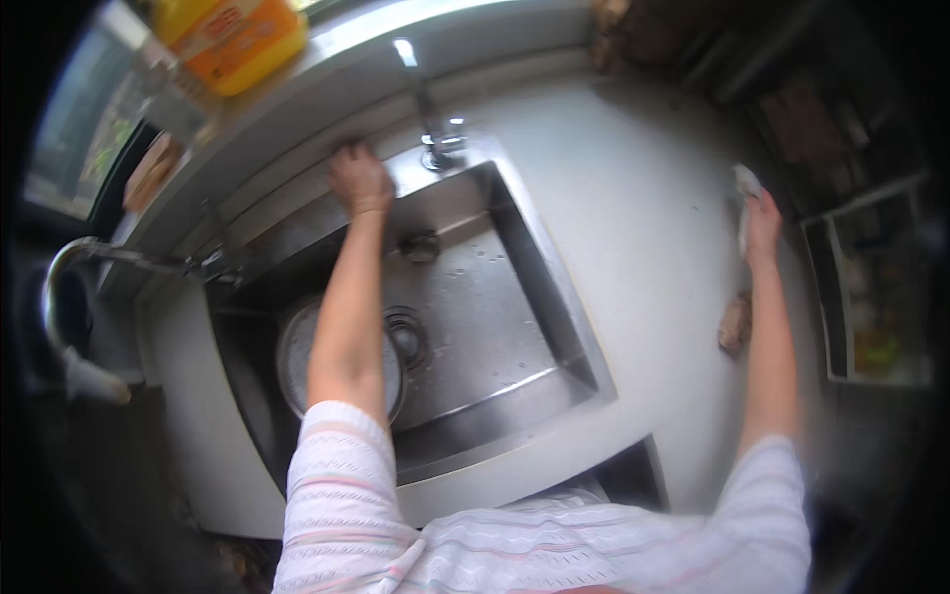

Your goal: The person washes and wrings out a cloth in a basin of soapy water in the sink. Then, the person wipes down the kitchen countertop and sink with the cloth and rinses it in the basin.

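My left hand [360, 178] reaches over the steel sink [490, 297] to the ledge along its back edge, left of the chrome faucet [436, 154]. Its fingers are blurred and partly curled, and what lies under them is hidden. Far to the right, above the pale countertop [616, 245], my right hand [762, 226] grips a white cloth [747, 180]. A round metal basin [297, 364] sits in the left of the sink, partly covered by my left forearm. Beside it is the drain [407, 338].
A brown lump-like object [735, 324] lies on the counter by my right forearm. At left, a curved chrome spout [56, 289] arches past the counter. A yellow jug [234, 44] stands on the window ledge. Dark clutter [809, 126] lines the far right.
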Demonstrator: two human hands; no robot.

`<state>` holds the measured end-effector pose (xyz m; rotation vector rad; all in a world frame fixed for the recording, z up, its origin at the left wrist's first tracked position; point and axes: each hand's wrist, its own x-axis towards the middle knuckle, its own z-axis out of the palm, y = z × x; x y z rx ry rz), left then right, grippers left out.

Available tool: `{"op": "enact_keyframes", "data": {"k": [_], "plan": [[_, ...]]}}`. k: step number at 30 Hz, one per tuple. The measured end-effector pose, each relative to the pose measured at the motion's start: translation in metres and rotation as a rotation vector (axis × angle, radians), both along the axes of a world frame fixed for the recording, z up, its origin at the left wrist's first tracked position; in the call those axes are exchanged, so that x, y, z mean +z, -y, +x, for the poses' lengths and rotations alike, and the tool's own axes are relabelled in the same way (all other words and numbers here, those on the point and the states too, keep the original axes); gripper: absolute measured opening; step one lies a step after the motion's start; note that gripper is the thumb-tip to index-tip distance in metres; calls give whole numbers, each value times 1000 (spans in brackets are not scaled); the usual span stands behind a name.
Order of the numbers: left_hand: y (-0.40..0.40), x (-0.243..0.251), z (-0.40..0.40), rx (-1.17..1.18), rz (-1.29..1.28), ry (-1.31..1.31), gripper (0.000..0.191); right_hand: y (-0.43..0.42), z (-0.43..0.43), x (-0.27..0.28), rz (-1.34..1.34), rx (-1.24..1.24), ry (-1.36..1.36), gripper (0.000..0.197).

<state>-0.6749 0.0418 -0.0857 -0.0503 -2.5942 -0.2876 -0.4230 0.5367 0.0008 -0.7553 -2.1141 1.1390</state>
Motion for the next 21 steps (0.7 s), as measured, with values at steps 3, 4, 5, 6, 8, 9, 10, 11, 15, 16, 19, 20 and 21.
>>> {"op": "enact_keyframes", "data": {"k": [3, 4, 5, 6, 8, 9, 10, 11, 15, 16, 19, 20, 21], "plan": [[21, -6, -8, 1, -80, -60, 20, -12, -30, -58, 211, -241, 608, 40], [16, -5, -6, -41, -63, -133, 19, 0, -38, -71, 495, -226, 664, 41], [19, -2, -7, -54, -74, -117, 20, 32, -51, -71, 549, -93, 568, 41], [16, -1, -5, -66, -78, -101, 20, 60, -63, -73, 586, 32, 493, 40], [9, -4, -3, -62, -55, -74, 20, 140, -74, -70, 600, 359, 358, 41], [7, -3, -4, -40, -36, -65, 21, 186, -71, -68, 603, 479, 286, 43], [7, -5, -5, -6, -19, 13, 22, 228, -65, -65, 551, 656, 275, 47], [1, -8, -2, -17, -15, 5, 22, 262, -53, -68, 564, 801, 192, 43], [1, -3, -11, -114, 10, -96, 21, 299, -1, -75, -427, 1087, 265, 28], [8, -2, -10, -96, 23, -116, 21, 281, -11, -45, -713, 964, 189, 26], [50, 7, 2, -88, 30, -154, 21, 209, -64, 45, -870, 683, -78, 22], [51, 0, 3, -16, -14, -57, 24, 176, -83, 51, -735, 600, -223, 22], [64, -16, -8, 2, 10, -105, 25, 146, -95, 62, -619, 580, -268, 23]]}}
